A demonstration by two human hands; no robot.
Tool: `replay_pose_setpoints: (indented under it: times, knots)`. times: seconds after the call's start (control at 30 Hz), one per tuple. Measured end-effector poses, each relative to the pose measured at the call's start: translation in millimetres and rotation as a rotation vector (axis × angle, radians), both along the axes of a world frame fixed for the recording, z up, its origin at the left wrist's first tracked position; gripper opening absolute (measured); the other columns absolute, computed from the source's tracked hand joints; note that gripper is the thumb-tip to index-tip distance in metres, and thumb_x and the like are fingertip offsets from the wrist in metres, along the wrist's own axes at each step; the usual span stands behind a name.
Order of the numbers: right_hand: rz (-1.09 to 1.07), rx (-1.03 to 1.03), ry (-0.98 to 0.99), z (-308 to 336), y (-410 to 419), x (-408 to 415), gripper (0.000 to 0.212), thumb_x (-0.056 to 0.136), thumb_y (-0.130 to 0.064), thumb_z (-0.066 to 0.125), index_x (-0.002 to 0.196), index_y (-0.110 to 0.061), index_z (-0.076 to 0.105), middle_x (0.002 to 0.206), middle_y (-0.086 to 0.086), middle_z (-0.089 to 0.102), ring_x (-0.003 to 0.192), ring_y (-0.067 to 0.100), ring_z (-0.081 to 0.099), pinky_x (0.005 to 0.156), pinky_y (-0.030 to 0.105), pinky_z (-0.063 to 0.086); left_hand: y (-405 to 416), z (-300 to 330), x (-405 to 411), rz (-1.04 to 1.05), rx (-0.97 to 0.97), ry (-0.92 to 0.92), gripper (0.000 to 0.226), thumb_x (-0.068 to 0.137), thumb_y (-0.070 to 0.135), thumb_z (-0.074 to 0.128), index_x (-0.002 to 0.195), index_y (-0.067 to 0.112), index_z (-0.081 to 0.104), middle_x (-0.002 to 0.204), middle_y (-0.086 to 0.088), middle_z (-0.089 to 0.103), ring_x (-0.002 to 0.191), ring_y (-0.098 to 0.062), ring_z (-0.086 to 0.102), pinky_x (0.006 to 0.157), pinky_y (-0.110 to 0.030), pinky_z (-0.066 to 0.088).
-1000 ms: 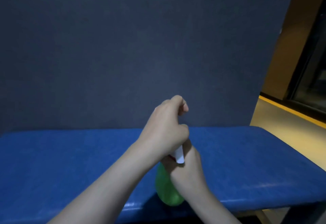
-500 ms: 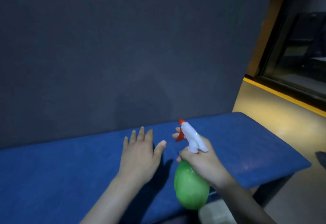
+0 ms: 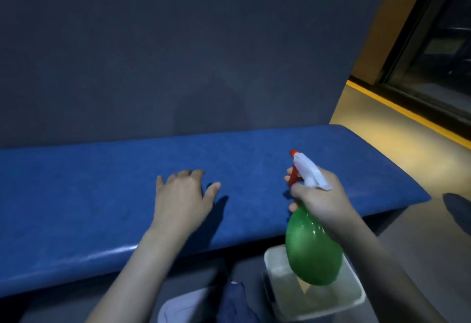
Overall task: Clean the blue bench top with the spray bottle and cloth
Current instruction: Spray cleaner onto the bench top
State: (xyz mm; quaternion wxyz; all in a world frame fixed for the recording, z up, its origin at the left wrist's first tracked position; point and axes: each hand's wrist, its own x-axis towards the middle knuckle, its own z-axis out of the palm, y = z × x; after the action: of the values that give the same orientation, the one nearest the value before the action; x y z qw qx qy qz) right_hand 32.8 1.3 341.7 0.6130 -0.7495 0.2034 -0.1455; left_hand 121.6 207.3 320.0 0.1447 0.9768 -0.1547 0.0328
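Both hands are working over the long blue padded worktop (image 3: 102, 195) that is running across the middle of the frame. At centre, the left hand (image 3: 183, 198) is lying open and empty, palm down with fingers spread, on or just above the blue surface; contact is hard to tell. At right of centre, the right hand (image 3: 323, 198) is wrapping tightly around the neck of the green plastic spray bottle with a white head and red nozzle (image 3: 312, 249), a finger resting on the red trigger, the nozzle pointing toward the upper left. The bottle body is hanging past the near edge of the worktop, above a pale rectangular plastic tub (image 3: 351, 294) at lower right.

Judging by this, the spraying step is in hand: the bottle is aimed but no wet patch is showing. The next move is calling for squeezing the trigger over the bare blue surface, then fetching a cloth. A whitish, rounded thing (image 3: 178, 307) at the bottom edge may be that cloth, though it is too dim to tell.

Counting: two hands, one spray bottle, one worktop, one tub, one possible cloth
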Motion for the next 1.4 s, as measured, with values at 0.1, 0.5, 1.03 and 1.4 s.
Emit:
replay_pose_setpoints:
  times: [0.1,0.5,1.03,1.4]
  knots:
    - [-0.005,-0.110,0.054,-8,-24,-21,0.050,0.080,0.002,0.056,0.084,-0.047,0.065,0.090,0.000,0.062,0.059,0.025,0.057,0.065,0.043,0.052,-2,-20,-17,0.034,-0.034,0.077,0.052,0.088,0.054,0.047,0.127,0.019,0.054,0.125,-0.003,0.060,0.115,-0.027,0.055,0.100,-0.040,0.039]
    - [0.026,-0.132,0.153,-10,-41,-25,0.041,0.079,0.000,0.054,0.078,-0.040,0.063,0.090,0.003,0.063,0.050,0.024,0.057,0.077,0.050,0.053,-31,-40,-17,0.016,0.363,0.235,0.049,0.087,0.058,0.043,0.124,0.027,0.048,0.134,-0.012,0.043,0.121,-0.037,0.038,0.100,-0.048,0.036]
    - [-0.045,-0.236,0.276,10,-55,-61,0.037,0.078,-0.004,0.053,0.101,-0.030,0.065,0.097,0.008,0.062,0.049,0.025,0.064,0.082,0.041,0.052,-26,-50,-23,0.016,0.282,0.140,0.054,0.089,0.060,0.039,0.134,0.032,0.039,0.135,-0.007,0.039,0.118,-0.031,0.036,0.101,-0.040,0.032]
    - [-0.325,-0.194,0.246,19,-89,-81,0.038,0.078,-0.008,0.054,0.090,-0.043,0.062,0.082,0.007,0.066,0.057,0.027,0.067,0.084,0.044,0.052,-26,-51,-24,0.018,0.270,0.130,0.054,0.089,0.060,0.040,0.135,0.032,0.039,0.139,-0.010,0.038,0.121,-0.033,0.036,0.105,-0.042,0.031]
